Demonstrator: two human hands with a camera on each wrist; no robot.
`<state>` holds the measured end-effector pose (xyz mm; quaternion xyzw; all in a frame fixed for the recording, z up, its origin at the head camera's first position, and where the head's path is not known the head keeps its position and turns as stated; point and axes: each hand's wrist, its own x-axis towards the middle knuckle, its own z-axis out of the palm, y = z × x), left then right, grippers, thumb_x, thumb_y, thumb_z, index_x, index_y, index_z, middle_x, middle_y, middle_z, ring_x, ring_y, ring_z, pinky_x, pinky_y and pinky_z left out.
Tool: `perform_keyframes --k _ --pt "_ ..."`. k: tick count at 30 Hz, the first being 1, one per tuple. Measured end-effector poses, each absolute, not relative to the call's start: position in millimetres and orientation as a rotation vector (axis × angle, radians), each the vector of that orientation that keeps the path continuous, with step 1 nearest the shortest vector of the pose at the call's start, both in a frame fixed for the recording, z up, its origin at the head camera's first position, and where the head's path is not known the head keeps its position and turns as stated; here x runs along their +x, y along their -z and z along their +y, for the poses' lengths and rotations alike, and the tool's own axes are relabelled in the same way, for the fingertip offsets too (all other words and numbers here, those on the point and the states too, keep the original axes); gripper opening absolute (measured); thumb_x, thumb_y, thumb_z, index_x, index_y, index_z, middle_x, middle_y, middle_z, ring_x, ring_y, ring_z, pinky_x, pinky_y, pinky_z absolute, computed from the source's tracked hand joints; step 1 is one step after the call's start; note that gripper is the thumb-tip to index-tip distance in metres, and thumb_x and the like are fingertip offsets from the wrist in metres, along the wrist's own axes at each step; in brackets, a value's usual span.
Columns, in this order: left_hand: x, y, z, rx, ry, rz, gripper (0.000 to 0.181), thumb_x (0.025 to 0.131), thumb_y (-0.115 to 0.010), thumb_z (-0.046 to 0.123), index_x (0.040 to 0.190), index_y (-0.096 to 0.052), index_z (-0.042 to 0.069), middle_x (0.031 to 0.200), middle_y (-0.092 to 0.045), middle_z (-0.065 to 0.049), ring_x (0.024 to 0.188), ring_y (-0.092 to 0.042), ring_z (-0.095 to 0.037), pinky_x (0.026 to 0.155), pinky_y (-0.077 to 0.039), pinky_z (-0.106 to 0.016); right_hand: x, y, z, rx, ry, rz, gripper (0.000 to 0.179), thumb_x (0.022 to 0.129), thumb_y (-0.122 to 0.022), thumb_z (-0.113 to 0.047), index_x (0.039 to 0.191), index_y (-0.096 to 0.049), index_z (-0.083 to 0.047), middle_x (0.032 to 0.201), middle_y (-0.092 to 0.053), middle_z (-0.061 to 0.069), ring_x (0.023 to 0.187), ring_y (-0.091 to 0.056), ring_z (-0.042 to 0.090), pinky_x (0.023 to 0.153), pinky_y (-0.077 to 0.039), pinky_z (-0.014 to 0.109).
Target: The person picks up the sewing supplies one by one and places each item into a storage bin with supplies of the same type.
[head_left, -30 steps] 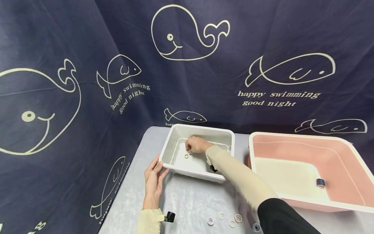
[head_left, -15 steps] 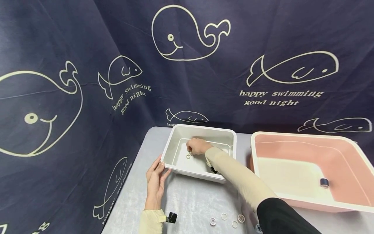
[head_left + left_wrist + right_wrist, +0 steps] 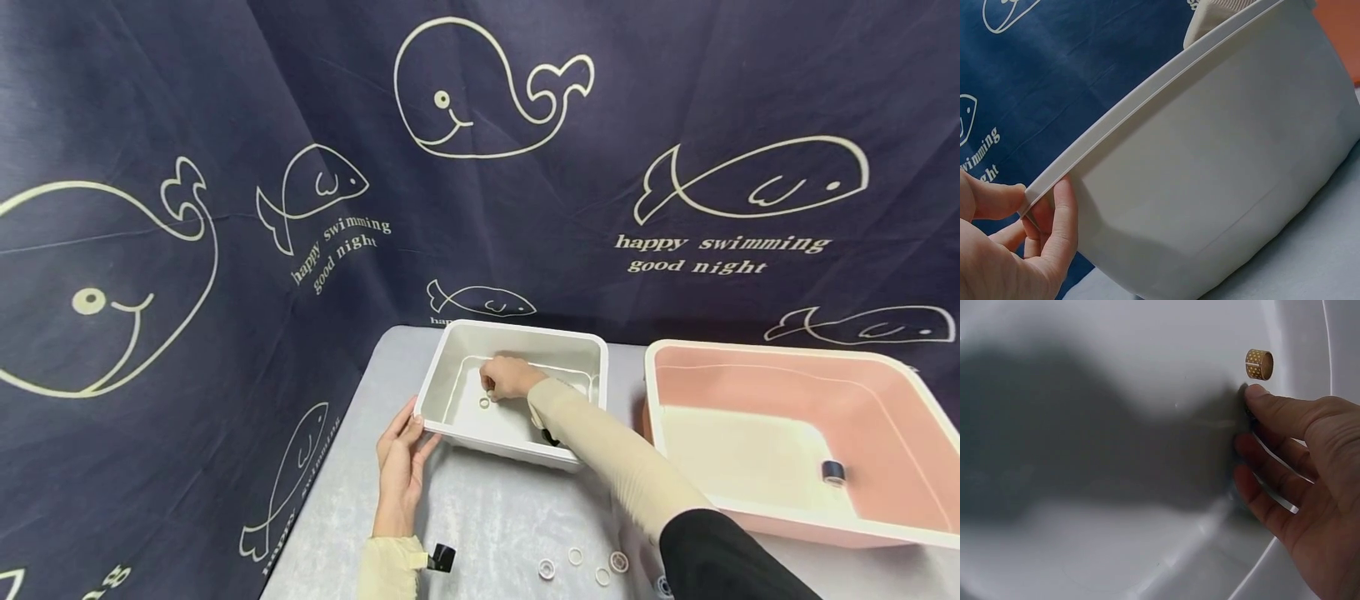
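Note:
My left hand (image 3: pixel 400 471) holds the near-left corner of a white plastic bin (image 3: pixel 495 440), its thumb on the rim and its fingers against the outside wall below, as the left wrist view (image 3: pixel 1041 231) shows. My right hand (image 3: pixel 512 377) reaches down to the bin's floor. A small bronze-coloured split bushing with dots (image 3: pixel 1259 364) lies there just beyond the thumb. Between the right thumb and the fingers is a small dark piece (image 3: pixel 1249 411), mostly hidden, which they appear to pinch.
A pink bin (image 3: pixel 738 350) stands to the right, holding a dark-and-silver cylinder (image 3: pixel 833 472). On the table in front lie several small rings, among them a thin white ring (image 3: pixel 575 548) and a bearing-like ring (image 3: pixel 618 562). Dark blue curtain (image 3: pixel 525 225) hangs close behind and left.
The view has shifted slightly. The right hand stays low in the white bin, and the dark spot at its fingertips shows less than a second ago. The left hand keeps its hold.

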<state>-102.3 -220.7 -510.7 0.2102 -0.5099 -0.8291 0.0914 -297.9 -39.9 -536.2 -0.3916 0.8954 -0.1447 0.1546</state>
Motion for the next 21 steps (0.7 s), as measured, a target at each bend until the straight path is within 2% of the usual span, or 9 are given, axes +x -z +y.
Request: perform_keyframes --k 11,19,21 --pt "-103 511 -220 0.627 2.464 -1.505 0.048 0.105 -0.052 -0.001 0.153 -0.049 -0.001 0.132 -0.064 -0.005 0.11 -0.07 -0.01 0.087 -0.063 -0.029 -296 528 -39 -1.046 0.395 2.582 0.019 0.082 -0.088 -0.013 0.094 -0.073 -0.015 0.092 -0.072 -0.003 0.085 -0.065 0.014 0.082 -0.057 0.036" --pt "-104 509 -217 0.629 2.466 -1.495 0.047 0.105 -0.051 -0.001 0.153 -0.049 0.0 0.148 -0.055 -0.02 0.116 -0.069 -0.015 0.086 -0.063 -0.029 -296 512 -36 -1.095 0.367 2.628 0.019 0.083 -0.088 -0.018 0.094 -0.073 -0.015 0.095 -0.072 -0.002 0.087 -0.067 0.016 0.082 -0.058 0.037" --pt "-103 509 -217 0.629 2.464 -1.496 0.047 0.106 -0.051 -0.001 0.153 -0.049 0.0 0.147 -0.055 -0.019 0.115 -0.069 -0.014 0.086 -0.063 -0.029 -294 508 -36 -1.099 0.362 2.628 0.02 0.083 -0.089 -0.018 0.095 -0.073 -0.015 0.096 -0.072 -0.001 0.089 -0.067 0.016 0.083 -0.058 0.037"
